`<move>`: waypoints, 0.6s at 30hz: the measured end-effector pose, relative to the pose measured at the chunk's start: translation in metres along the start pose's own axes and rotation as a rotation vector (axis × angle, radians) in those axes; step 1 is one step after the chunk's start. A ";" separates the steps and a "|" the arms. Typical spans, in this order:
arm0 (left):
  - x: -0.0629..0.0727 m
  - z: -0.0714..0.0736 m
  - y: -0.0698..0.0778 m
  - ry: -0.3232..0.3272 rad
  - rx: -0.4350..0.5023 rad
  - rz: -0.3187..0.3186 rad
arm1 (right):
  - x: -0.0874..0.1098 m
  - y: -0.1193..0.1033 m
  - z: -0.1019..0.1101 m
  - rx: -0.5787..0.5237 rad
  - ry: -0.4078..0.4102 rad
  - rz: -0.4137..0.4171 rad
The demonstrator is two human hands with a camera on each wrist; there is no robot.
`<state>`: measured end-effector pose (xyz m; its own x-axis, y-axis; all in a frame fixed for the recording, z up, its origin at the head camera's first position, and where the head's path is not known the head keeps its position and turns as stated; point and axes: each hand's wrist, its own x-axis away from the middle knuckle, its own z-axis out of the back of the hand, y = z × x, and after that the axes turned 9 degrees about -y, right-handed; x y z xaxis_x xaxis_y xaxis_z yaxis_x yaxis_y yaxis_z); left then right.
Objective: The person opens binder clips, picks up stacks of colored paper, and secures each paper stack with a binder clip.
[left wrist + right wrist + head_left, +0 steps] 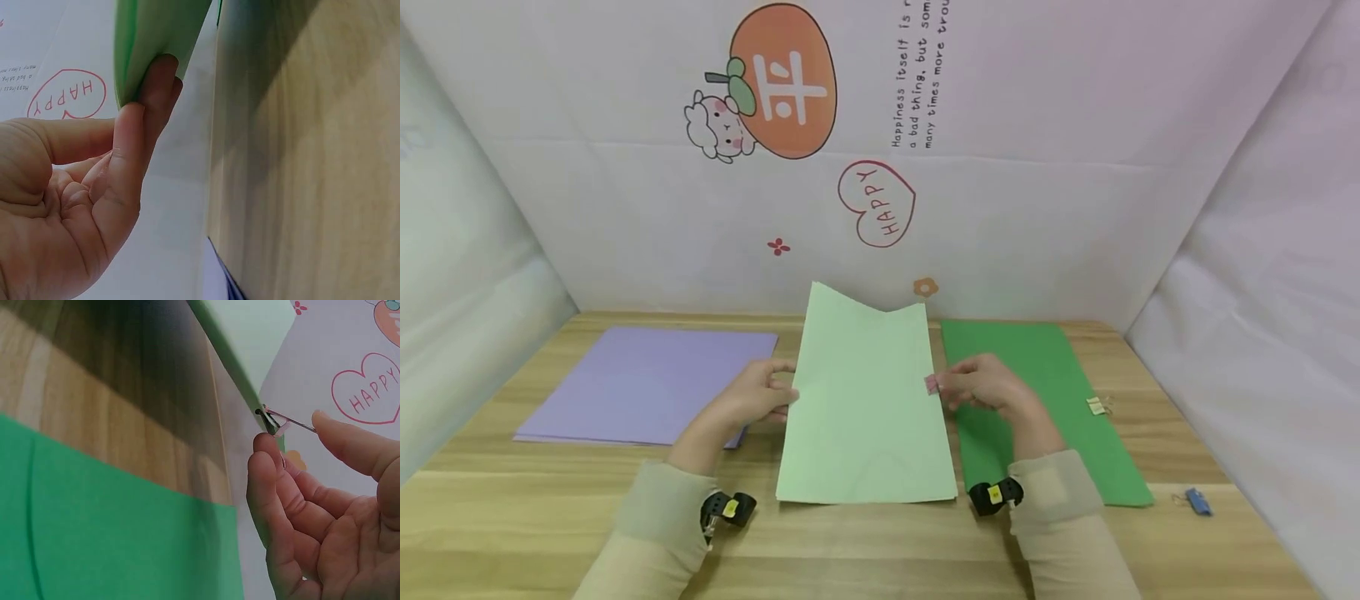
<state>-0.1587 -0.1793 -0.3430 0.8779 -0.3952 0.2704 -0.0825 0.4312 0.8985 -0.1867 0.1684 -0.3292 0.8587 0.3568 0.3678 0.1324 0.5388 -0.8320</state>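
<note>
A pale green stack of paper [865,408] is raised off the table in the middle of the head view, its far edge bowed. My left hand [754,395] pinches its left edge, with the thumb on the near face and fingers behind. At the right edge, a small pink binder clip [932,384] bites onto the sheets. My right hand [988,387] pinches that clip; the right wrist view shows the thumb at one wire handle [290,419] and fingertips [267,445] close against the other side.
Purple paper [647,383] lies on the wooden table [850,550] at left. Dark green paper [1037,392] lies at right with a yellow binder clip [1097,406] on its right edge. A blue binder clip [1198,502] sits far right. A printed white cloth [1037,208] stands behind.
</note>
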 end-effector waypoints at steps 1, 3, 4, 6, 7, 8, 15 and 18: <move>-0.001 0.000 -0.001 -0.006 -0.005 -0.001 | -0.001 0.001 0.000 0.001 0.001 -0.001; -0.003 -0.001 -0.002 -0.013 -0.013 -0.007 | -0.002 0.003 -0.001 -0.009 0.002 -0.007; -0.004 -0.001 -0.003 -0.012 -0.015 -0.007 | -0.002 0.004 -0.001 -0.009 0.001 -0.008; -0.005 -0.002 -0.005 -0.008 -0.017 -0.004 | -0.003 0.005 -0.002 -0.018 0.000 -0.015; -0.005 -0.003 -0.005 -0.009 -0.019 -0.002 | -0.003 0.006 -0.002 -0.020 -0.004 -0.016; -0.006 -0.003 -0.006 -0.009 -0.017 0.003 | -0.004 0.006 -0.002 -0.026 -0.006 -0.019; -0.003 -0.007 -0.008 -0.026 -0.033 0.036 | -0.007 0.008 -0.007 -0.022 -0.010 -0.032; -0.003 -0.007 -0.007 -0.029 -0.036 0.046 | -0.007 0.009 -0.008 -0.019 -0.003 -0.047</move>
<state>-0.1573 -0.1760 -0.3527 0.8597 -0.3973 0.3211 -0.1046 0.4783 0.8719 -0.1880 0.1649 -0.3424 0.8498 0.3337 0.4079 0.1823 0.5402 -0.8216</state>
